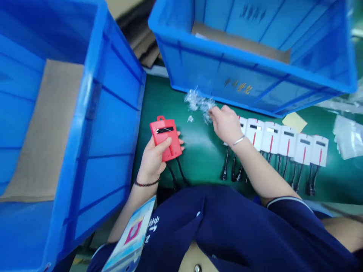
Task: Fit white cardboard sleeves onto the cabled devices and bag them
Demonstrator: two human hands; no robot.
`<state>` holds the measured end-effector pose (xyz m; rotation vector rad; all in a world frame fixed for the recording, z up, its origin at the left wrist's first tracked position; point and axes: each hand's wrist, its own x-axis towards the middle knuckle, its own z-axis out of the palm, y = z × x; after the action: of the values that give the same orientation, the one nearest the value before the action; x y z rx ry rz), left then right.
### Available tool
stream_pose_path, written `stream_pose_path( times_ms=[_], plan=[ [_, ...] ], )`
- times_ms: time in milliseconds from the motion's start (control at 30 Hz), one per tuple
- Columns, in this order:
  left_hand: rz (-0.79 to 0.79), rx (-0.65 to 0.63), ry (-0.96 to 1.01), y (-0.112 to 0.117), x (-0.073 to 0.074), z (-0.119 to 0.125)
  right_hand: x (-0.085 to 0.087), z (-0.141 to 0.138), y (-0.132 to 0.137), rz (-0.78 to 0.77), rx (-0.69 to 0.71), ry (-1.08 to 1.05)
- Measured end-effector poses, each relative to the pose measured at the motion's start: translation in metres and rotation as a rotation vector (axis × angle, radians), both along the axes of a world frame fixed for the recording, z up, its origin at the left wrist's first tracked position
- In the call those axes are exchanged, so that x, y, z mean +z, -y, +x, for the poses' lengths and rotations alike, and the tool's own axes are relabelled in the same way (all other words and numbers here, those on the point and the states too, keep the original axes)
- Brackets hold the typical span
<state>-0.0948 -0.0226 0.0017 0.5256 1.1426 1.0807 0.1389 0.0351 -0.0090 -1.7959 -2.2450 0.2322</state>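
My left hand [153, 156] is wrapped round a red handheld device [166, 139] with a dark display window, a hanging loop at its top and two black cables below. The thumb lies across its front. At the pile of small clear plastic pieces [198, 101], my right hand [225, 122] has its fingers pinched together at the pile's right edge. Whether a piece is between the fingertips is too small to make out. Behind the right wrist stretches a row of white devices [271, 138] with red stripes, dark windows and black cables.
A large blue crate [113, 113] with cardboard inside stands at the left. Another blue crate [198, 64] borders the far side of the green tabletop [198, 162]. A yellow paper note [295, 121] and clear plastic bags [348, 138] lie at the right.
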Motion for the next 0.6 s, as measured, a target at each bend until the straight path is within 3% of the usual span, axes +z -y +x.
stream_pose_path(
  times_ms=[67,133,167,200,300,367,433,500,533,600],
  plan=[
    [0.008,0.06,0.017,0.002,0.01,0.001,0.014,-0.004,0.017,0.071,0.036,-0.157],
    [0.05,0.13,0.058,0.007,0.021,0.008,0.022,-0.013,0.038,0.05,0.053,-0.461],
    [0.094,0.156,0.08,0.01,0.026,0.014,0.024,-0.019,0.049,-0.053,0.077,-0.673],
    [0.15,0.158,0.092,0.011,0.031,0.02,0.024,-0.026,0.06,-0.261,0.117,-0.895],
    [0.392,-0.059,0.013,-0.007,0.05,0.038,0.019,-0.039,0.084,-0.857,0.228,-1.403],
    [0.668,-0.206,-0.169,-0.048,0.07,0.051,0.015,-0.037,0.093,-0.975,0.239,-1.62],
    [1.001,-0.148,-0.481,-0.115,0.096,0.069,0.011,-0.029,0.099,-0.893,0.236,-1.738],
    [1.17,-0.189,-0.9,-0.194,0.121,0.096,0.008,-0.016,0.103,-0.729,0.242,-1.761],
    [1.205,-0.304,-1.09,-0.234,0.13,0.111,0.006,-0.01,0.105,-0.631,0.246,-1.745],
    [1.166,-0.669,-1.444,-0.301,0.136,0.141,0.003,0.002,0.108,-0.434,0.259,-1.686]
  ],
)
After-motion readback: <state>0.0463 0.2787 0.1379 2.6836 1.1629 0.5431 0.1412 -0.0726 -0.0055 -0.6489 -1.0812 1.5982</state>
